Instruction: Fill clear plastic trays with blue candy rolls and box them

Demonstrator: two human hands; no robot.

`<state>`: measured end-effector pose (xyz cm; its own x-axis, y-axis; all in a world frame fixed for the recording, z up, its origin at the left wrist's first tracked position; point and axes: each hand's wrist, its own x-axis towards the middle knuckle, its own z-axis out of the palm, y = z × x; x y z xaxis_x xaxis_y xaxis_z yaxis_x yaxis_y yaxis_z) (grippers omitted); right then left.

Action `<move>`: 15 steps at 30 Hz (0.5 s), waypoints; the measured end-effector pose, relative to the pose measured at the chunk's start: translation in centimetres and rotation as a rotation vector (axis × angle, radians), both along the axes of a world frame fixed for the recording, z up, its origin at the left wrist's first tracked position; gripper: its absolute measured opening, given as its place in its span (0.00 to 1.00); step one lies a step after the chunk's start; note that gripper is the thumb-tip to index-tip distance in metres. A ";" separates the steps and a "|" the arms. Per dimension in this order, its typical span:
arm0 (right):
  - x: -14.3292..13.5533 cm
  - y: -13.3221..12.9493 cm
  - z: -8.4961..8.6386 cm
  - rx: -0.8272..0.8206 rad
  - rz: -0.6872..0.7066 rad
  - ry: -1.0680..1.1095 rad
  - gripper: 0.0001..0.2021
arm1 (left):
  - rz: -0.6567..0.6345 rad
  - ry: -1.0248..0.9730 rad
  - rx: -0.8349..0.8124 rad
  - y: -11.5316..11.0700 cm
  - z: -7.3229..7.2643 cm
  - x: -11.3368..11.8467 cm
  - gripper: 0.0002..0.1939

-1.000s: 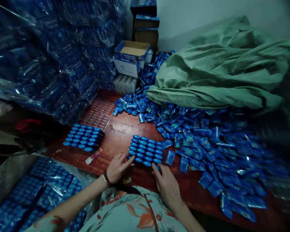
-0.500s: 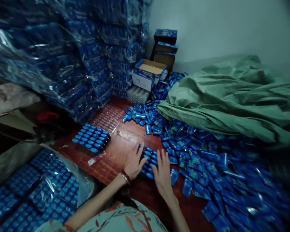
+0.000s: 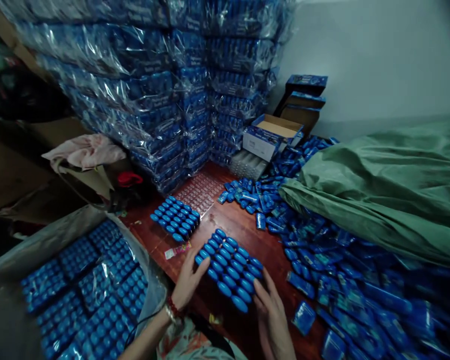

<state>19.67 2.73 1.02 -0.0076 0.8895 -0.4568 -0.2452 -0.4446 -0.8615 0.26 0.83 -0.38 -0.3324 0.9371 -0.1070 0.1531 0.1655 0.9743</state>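
Note:
Between my two hands is a block of small blue-topped containers (image 3: 230, 267), packed in tight rows and raised toward me at a slight tilt. My left hand (image 3: 189, 277) presses on its left side, thumb on the near left corner. On its right side, my right hand (image 3: 270, 300) grips with the fingers curled against the edge; some of them are hidden behind the block. A similar block of blue-topped containers (image 3: 175, 217) rests on the reddish wooden table (image 3: 240, 225) farther left. Near it lies a small pink and white strip (image 3: 177, 250).
Loose blue packs (image 3: 345, 280) are heaped on the right, partly under a green cloth (image 3: 397, 185). A clear plastic tray (image 3: 200, 192) lies behind. Film-wrapped blue packs (image 3: 135, 95) are stacked at the back. An open carton (image 3: 262, 140) sits beside them. A lined bin (image 3: 152, 280) holds more blocks.
Both hands have closed on the block's sides and lifted it nearer to me. The camera view has turned left, so the surroundings appear farther right.

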 end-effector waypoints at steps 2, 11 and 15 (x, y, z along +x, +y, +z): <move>-3.0 0.8 2.0 0.083 0.070 0.095 0.32 | 0.081 0.021 0.031 0.6 2.0 -3.2 0.27; -16.8 6.4 1.9 0.212 0.266 0.243 0.28 | 0.455 0.162 0.124 5.7 2.0 -16.8 0.29; -17.1 8.7 -2.1 0.352 0.231 -0.072 0.22 | 0.479 0.060 0.165 5.9 -0.3 -17.6 0.31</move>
